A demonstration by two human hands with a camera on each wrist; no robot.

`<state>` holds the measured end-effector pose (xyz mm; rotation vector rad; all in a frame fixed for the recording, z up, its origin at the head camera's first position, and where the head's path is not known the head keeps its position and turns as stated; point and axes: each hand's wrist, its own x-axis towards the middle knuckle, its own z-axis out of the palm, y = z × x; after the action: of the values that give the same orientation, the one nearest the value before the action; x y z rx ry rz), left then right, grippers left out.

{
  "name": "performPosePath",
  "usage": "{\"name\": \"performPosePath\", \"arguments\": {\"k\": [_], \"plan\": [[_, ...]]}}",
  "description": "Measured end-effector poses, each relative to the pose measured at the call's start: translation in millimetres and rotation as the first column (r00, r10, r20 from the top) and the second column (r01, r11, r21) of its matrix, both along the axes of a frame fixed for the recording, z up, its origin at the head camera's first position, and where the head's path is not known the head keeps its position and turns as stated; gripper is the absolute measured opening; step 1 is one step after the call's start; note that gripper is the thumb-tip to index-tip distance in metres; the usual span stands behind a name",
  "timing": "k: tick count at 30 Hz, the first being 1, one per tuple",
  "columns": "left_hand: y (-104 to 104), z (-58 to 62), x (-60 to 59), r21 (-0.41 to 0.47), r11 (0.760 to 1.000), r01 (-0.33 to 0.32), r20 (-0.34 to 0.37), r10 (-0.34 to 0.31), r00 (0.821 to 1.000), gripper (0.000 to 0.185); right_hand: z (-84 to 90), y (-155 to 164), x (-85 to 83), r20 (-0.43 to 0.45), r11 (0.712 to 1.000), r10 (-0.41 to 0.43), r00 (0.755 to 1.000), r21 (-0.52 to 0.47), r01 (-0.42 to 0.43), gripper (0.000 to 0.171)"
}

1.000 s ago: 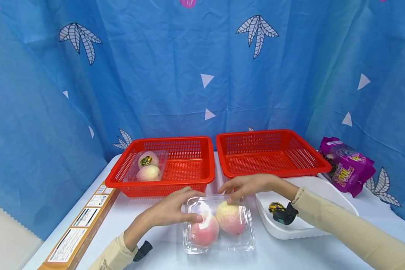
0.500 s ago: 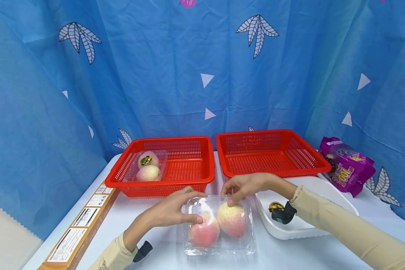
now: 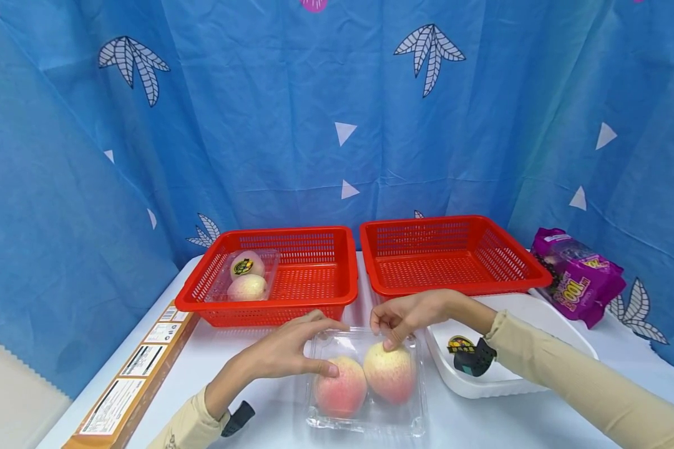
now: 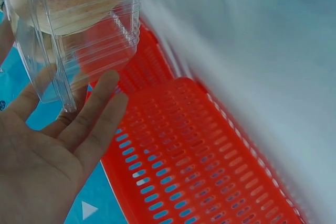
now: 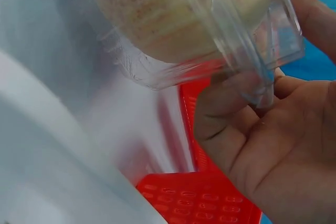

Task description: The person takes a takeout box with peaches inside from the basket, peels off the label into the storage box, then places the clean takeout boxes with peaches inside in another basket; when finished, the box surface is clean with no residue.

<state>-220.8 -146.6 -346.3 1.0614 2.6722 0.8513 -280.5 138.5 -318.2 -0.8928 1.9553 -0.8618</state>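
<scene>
Clear box [image 3: 371, 426] of peaches [image 3: 339, 388] at 6 o'clock: right hand [image 3: 410, 313] pinches its 1 o'clock edge, left hand [image 3: 292, 346] touches at 10, fingers straight-ish. Probably prying it open tbh; next calls for gentle lifting.

The right wrist view's top edge crops a peach [image 5: 168, 24]

A makeshift booth: blue curtain [image 3: 292, 131] backs a white table [image 3: 460, 427].

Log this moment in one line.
left grip: holds clear clamshell; right grip: holds its far edge; contents: two peaches; left red basket: second peach clamshell; white tub: right of clamshell
</scene>
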Motion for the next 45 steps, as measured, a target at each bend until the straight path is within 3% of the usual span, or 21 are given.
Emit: {"name": "performPosePath", "arguments": {"k": [10, 14, 21, 34, 39, 45], "plan": [[1, 2.4, 2.9, 0.032, 0.998, 0.047, -0.015, -0.046, 0.999, 0.061, -2.0, 3, 4.8, 0.084, 0.999, 0.050, 0.995, -0.011, -0.049, 0.031], [2, 2.7, 4.3, 0.042, 0.997, 0.057, 0.012, -0.058, 0.998, 0.060, -3.3, 5, 8.6, 0.096, 0.999, 0.052, 0.994, -0.017, -0.051, 0.032], [2, 2.7, 5.9, 0.047, 0.997, 0.059, 0.056, -0.062, 0.997, 0.059, -7.9, 5, 13.9, 0.097, 0.998, 0.049, 0.994, -0.038, -0.046, 0.026], [2, 4.4, 3.5, 0.072, 0.994, 0.077, 0.014, -0.078, 0.997, 0.055, -11.7, 10, 33.5, 0.077, 0.989, 0.033, 0.996, -0.147, -0.021, 0.027], [4, 4.7, 2.1, 0.106, 0.992, 0.071, -0.080, -0.062, 0.995, 0.055, -11.4, 16, 38.7, 0.055, 0.983, 0.001, 0.999, -0.183, 0.009, 0.028], [8, 4.5, 1.8, 0.201, 0.977, 0.068, -0.203, -0.026, 0.979, 0.057, -10.5, 23, 46.4, 0.070, 0.968, -0.093, 0.993, -0.226, 0.107, 0.032]]}}
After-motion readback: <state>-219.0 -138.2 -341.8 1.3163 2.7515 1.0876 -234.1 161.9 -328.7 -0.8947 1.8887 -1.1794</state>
